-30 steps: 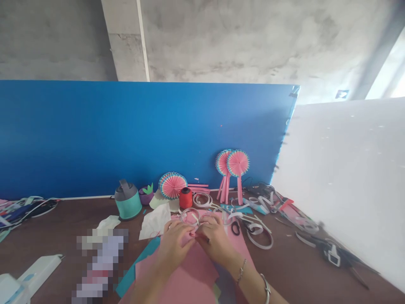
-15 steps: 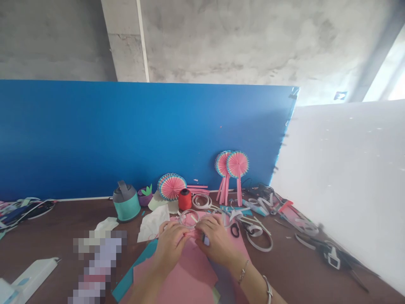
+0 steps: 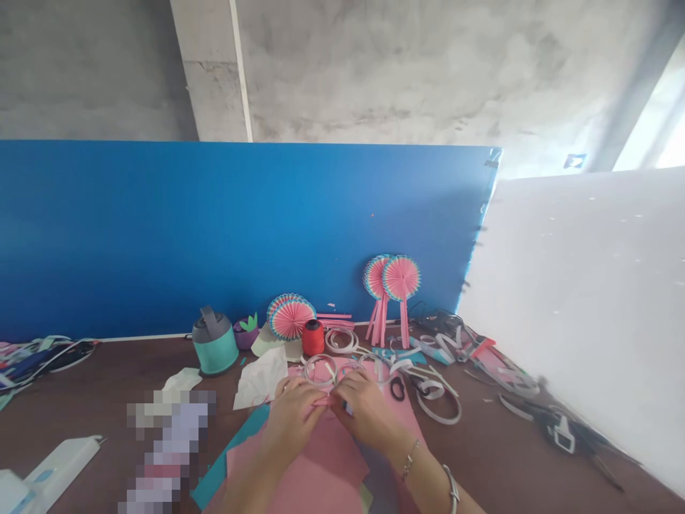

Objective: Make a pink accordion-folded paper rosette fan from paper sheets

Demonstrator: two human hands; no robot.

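My left hand (image 3: 296, 414) and my right hand (image 3: 364, 405) meet above pink paper sheets (image 3: 315, 475). Between their fingertips they pinch a narrow pink paper strip (image 3: 322, 402); both hands are closed on it, and the fingers hide most of it. Beneath my right palm a small pale item (image 3: 349, 408) peeks out, too covered to name. Just beyond the fingers lie clear rings of tape (image 3: 320, 370). A red thread spool (image 3: 312, 338) stands behind them. Right of my right hand are black-handled scissors (image 3: 397, 389), partly hidden.
Pleated pink paper fans (image 3: 402, 278) lean on the blue partition (image 3: 214, 228), and another fan (image 3: 292, 317) rests left of the spool. A teal and grey cup (image 3: 215, 346) stands at back left. Loose white strips (image 3: 439, 410) lie right. A white box-like object (image 3: 64, 464) is front left.
My fingers have shifted slightly on the pink strip, and my hands sit a touch lower. The things on the table stay where they were.
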